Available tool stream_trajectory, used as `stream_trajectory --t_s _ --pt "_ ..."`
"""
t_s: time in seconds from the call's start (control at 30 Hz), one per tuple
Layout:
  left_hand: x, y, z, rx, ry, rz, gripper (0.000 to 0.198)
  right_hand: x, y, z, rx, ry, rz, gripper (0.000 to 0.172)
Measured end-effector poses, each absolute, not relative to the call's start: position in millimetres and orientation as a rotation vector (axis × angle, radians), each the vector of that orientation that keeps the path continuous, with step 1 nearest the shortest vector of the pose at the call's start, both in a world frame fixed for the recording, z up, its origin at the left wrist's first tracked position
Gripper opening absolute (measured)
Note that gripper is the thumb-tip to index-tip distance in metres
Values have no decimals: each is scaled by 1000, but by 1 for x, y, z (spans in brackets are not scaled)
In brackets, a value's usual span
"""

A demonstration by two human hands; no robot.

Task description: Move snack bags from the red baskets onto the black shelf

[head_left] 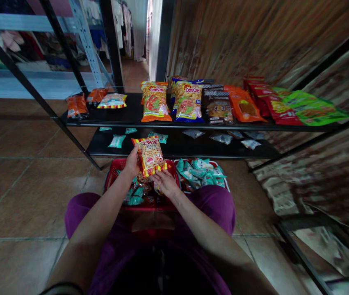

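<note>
A yellow and red snack bag [150,155] is held up in front of the lower shelf, its printed front facing me. My left hand [133,162] grips its left edge, with the fingers hidden behind it. At the bag's lower right corner, my right hand [166,182] holds on with the fingertips. Beneath both hands stands a red basket [109,180] with small teal packets [135,200] and other snack bags inside. Beside it on the right, a white-rimmed basket [225,180] is heaped with teal and white packets [203,172].
The black upper shelf [125,116] carries orange-red noodle-picture bags [156,101], blue-edged bags [189,101], brown bags [219,108], red bags [280,107] and green bags [315,108]. Small packets lie on the lower shelf [174,152]. A black rack post [33,86] slants at left; corrugated sheeting [242,41] stands behind.
</note>
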State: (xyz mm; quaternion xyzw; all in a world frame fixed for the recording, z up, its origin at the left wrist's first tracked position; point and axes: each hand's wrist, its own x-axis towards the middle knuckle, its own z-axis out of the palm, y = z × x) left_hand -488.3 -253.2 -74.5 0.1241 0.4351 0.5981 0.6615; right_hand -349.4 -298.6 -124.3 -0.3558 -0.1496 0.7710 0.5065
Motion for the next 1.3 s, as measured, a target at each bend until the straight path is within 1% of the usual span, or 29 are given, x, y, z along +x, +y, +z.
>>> stream_trajectory --t_s 0.13,0.3,0.43,0.6,0.77,0.93,1.07,1.23,1.3 --pt "-477 -271 -81 387 923 1466 43 -349 -297 -125 -852 -348 1840 32" --pt "-464 -284 -84 446 1081 1534 39 -351 -300 -129 -870 -340 1842 30" --pt "-461 -287 -85 483 1190 1567 38 -353 -303 -131 -880 -334 1855 29" --pt "-466 -287 -87 429 1173 1569 39 -354 -304 -130 -881 -341 1859 30" --pt "-474 -287 -85 304 1137 1518 25 -355 -306 -125 -888 -408 1861 33" --pt "-484 -286 -86 230 1121 1444 18 -352 -309 -119 -907 -540 1830 35" --pt "-489 -285 -90 195 1151 1409 6 -350 -308 -116 -941 -594 1830 34" --pt "-488 -286 -92 209 1114 1391 9 -350 -307 -111 -1053 -618 1868 37" --pt "-486 -287 -94 225 1097 1397 11 -351 -306 -109 -1120 -681 1894 35"
